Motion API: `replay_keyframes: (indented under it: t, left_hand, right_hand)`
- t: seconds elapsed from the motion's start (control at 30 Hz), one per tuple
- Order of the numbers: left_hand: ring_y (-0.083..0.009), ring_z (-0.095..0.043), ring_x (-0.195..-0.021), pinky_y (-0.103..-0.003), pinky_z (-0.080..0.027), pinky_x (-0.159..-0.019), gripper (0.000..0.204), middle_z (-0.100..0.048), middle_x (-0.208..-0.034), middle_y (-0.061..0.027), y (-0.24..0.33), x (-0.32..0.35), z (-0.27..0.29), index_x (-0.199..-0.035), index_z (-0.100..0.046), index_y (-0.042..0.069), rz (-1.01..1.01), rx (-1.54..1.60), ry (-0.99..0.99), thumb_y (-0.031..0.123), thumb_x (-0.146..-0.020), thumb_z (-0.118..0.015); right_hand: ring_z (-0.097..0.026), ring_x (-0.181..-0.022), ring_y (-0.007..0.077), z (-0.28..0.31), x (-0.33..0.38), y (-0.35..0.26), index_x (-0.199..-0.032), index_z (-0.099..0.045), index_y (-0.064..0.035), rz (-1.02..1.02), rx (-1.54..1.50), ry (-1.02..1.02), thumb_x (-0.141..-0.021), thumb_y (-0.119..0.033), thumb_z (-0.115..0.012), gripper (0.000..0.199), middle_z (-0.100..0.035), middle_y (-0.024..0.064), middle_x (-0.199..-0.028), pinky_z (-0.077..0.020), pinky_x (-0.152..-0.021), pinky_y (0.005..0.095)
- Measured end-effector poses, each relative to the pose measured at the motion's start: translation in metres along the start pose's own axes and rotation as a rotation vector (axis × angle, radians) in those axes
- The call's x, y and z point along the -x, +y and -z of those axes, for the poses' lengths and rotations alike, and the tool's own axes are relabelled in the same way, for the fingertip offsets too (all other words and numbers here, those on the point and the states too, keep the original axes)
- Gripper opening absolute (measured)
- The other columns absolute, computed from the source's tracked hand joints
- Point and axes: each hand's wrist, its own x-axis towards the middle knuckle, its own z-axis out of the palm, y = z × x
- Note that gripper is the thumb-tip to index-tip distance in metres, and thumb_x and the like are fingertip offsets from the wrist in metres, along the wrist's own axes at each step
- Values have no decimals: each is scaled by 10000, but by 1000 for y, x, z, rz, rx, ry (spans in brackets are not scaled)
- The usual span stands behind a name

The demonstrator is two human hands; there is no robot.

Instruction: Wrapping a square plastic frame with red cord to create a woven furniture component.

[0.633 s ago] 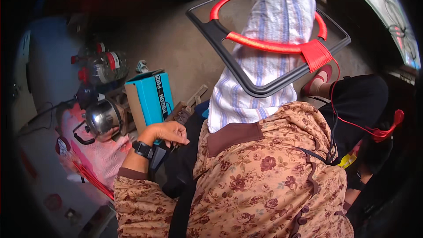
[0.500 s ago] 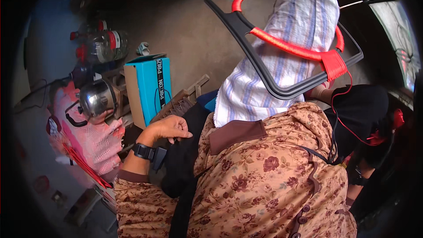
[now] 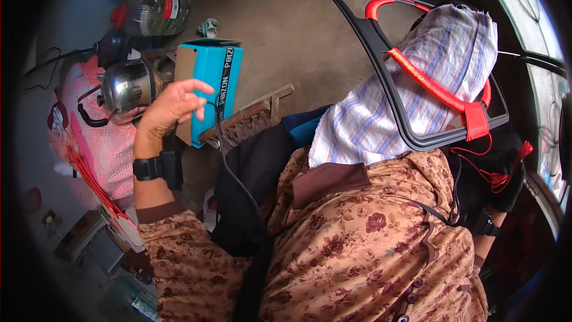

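Note:
My left hand (image 3: 173, 106) is raised in front of the blue box, its fingers apart and bent, with nothing visible in the grasp. A thin dark cord (image 3: 229, 170) curves past its fingertips and down to a black strap. A striped white-and-blue cloth (image 3: 357, 122) covers my lap. Over it rests a black frame (image 3: 381, 77) with rounded corners, bound to a ring wrapped in red cord (image 3: 426, 83). Loose red cord (image 3: 497, 180) trails from the frame toward my right knee. Near that knee shows my right wrist (image 3: 492, 228) with a black band; the hand's fingers are hidden.
A blue cardboard box (image 3: 208, 74) stands to the left beside a wooden slatted piece (image 3: 256, 119). Farther left are a steel kettle (image 3: 126, 84), a pink mesh bag (image 3: 98, 137), red strands (image 3: 101, 188) and large clear bottles (image 3: 158, 15). A window (image 3: 545, 95) lies at the right.
My left hand has lifted off my thigh, moved up and left, and its fingers have spread. The view has shifted, and the frame and cloth appear farther right and lower.

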Motion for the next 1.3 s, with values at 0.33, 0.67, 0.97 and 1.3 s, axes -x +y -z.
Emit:
replay_keyframes:
  t: [0.33,0.67,0.97,1.3]
  left_hand:
    - [-4,-393,-487,-144,-312,-467,257,-665,-776,-35,79,-19,41,-1155,-595,-7,-384,-45,243,133,-940,-604]
    - [2,-357,-459,-157,-254,-433,213,-647,-725,-11,101,21,64,-1068,-631,42,-412,-243,373,183,-909,-612]
    - [-402,-642,-1073,-498,-521,-865,350,-659,-1143,-243,-37,64,209,-1064,-697,-4,749,-1246,1005,260,-870,-575]
    - [-341,-683,-957,-444,-529,-752,286,-721,-1020,-120,52,105,221,-1090,-693,175,114,-1100,1984,336,-909,-541]
  right_hand:
    - [-437,-772,98,37,-7,2,-1296,-491,27,-43,-69,-155,-1000,-220,-515,386,-510,2,-973,-400,-698,254]
    - [-425,-761,98,33,-1,13,-1282,-489,30,-43,-149,-203,-1000,-225,-517,381,-482,-5,-937,-384,-695,250]
    - [-426,-757,92,39,-1,15,-1297,-497,7,-33,-163,-231,-1000,-216,-513,371,-490,-13,-926,-384,-691,251]
    - [-435,-767,81,48,-8,23,-1290,-504,11,4,-142,-78,-1000,-213,-512,366,-497,-10,-945,-394,-706,245]
